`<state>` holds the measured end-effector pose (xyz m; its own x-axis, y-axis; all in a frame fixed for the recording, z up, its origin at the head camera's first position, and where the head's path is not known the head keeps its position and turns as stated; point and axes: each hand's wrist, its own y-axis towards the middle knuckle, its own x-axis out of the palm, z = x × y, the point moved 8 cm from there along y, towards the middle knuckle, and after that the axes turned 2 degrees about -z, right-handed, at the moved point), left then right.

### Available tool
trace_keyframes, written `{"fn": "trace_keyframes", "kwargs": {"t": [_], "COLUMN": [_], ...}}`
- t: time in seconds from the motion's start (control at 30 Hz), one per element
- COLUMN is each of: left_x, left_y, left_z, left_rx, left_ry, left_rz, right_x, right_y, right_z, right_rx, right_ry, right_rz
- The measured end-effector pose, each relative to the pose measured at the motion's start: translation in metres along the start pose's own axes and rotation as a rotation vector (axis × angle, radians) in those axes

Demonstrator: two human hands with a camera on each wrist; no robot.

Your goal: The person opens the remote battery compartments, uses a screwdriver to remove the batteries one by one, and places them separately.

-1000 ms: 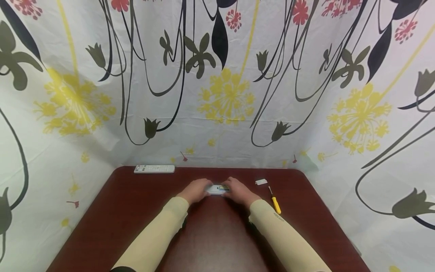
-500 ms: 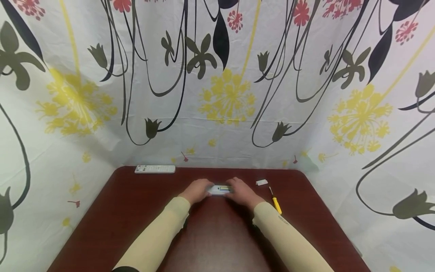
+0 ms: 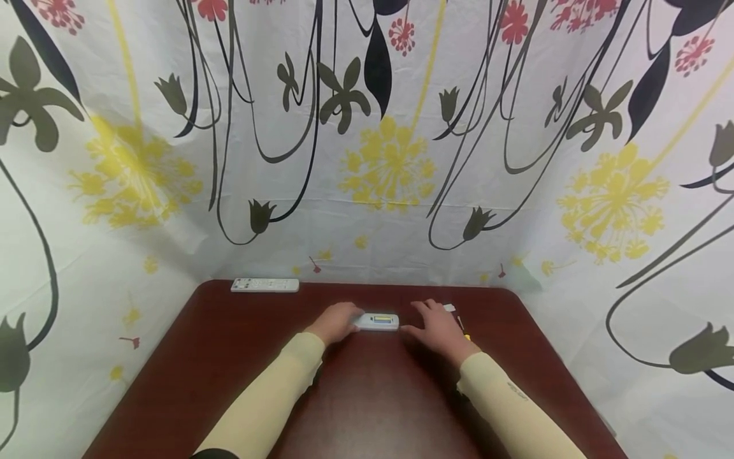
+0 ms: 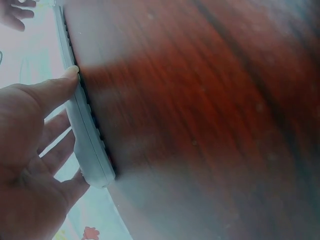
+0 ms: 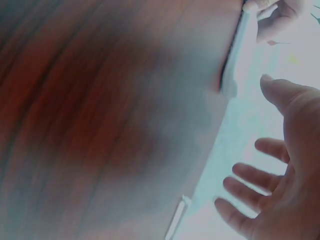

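A small white remote (image 3: 378, 321) lies face down on the dark red table (image 3: 367, 395), its battery bay open with a yellow-labelled cell showing. My left hand (image 3: 335, 322) grips the remote's left end; in the left wrist view the thumb (image 4: 55, 90) presses one long edge of the remote (image 4: 85, 135) and the fingers lie along the other. My right hand (image 3: 438, 326) hovers open to the right of the remote, fingers spread (image 5: 250, 180), touching nothing. A small white battery cover (image 3: 450, 308) lies just beyond its fingertips.
A longer white remote (image 3: 265, 285) lies at the table's back left edge. A yellow-handled screwdriver (image 3: 467, 336) is mostly hidden behind my right hand. Flowered white curtain (image 3: 378, 166) closes in the back and both sides of the table.
My right hand has let go of the remote and moved right, fingers spreading, towards the battery cover. The left hand stays on the remote's left end.
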<state>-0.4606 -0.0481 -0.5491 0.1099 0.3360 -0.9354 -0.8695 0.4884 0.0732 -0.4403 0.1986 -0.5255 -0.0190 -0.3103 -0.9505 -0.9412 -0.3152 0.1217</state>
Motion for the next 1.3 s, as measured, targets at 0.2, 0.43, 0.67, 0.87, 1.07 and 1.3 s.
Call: {"fn": "trace_keyframes", "kwargs": {"t": [0.2, 0.43, 0.67, 0.87, 1.07, 1.3], "left_x": [-0.002, -0.003, -0.004, -0.004, -0.004, -0.004], "left_y": [-0.001, -0.002, -0.002, -0.001, -0.001, -0.001], "left_z": [0.003, 0.005, 0.006, 0.005, 0.005, 0.003], "left_rx": [-0.003, -0.011, -0.007, -0.007, -0.002, -0.011], "left_ry": [0.002, 0.003, 0.022, 0.025, 0.015, 0.009], "left_rz": [0.009, -0.002, -0.002, -0.002, -0.007, -0.008], "right_x": [-0.020, -0.034, -0.042, -0.049, -0.055, -0.044], "right_y": [-0.018, -0.037, -0.049, -0.060, -0.067, -0.068], "right_z": [0.020, 0.043, 0.060, 0.069, 0.076, 0.086], "right_rx": [0.080, 0.193, 0.256, 0.303, 0.357, 0.397], "right_ry": [-0.049, -0.056, -0.056, -0.069, -0.061, -0.013], "right_rz": [0.046, 0.037, 0.023, 0.010, -0.015, -0.097]}}
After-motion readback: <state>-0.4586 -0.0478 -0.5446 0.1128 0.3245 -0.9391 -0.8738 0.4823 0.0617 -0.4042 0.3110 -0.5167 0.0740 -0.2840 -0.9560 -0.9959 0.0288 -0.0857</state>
